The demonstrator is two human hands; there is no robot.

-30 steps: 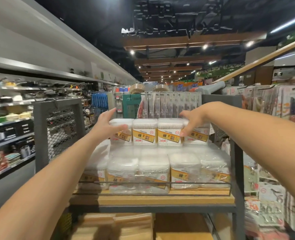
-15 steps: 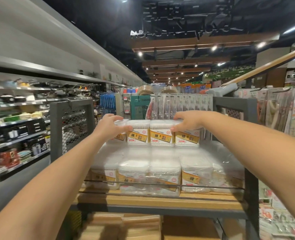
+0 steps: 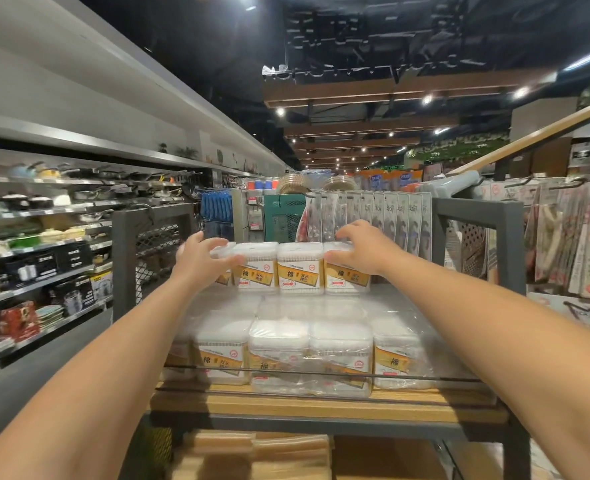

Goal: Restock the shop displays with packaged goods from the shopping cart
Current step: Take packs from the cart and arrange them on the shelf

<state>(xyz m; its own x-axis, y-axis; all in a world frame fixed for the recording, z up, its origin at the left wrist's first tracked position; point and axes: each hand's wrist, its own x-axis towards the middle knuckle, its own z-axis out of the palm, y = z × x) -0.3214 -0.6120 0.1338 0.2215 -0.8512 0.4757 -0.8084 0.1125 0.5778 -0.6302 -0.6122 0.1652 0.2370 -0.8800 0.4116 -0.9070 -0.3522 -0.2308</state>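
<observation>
Clear plastic boxes (image 3: pixel 300 268), four in the upper row, gold labels reading 棉, sit atop wrapped packs (image 3: pixel 307 355) on the wooden shelf (image 3: pixel 321 405). My left hand (image 3: pixel 200 261) and right hand (image 3: pixel 362 251) grip the row's ends. Behind: packets (image 3: pixel 390 220) marked "Stocky".

A row of boxes (image 3: pixel 298 268) sits on the wrapped packs (image 3: pixel 307 355) toward the shelf (image 3: pixel 321 407) back edge. Hanging packets (image 3: pixel 376 216) stand behind it; lower stock below, probably more packs.
</observation>
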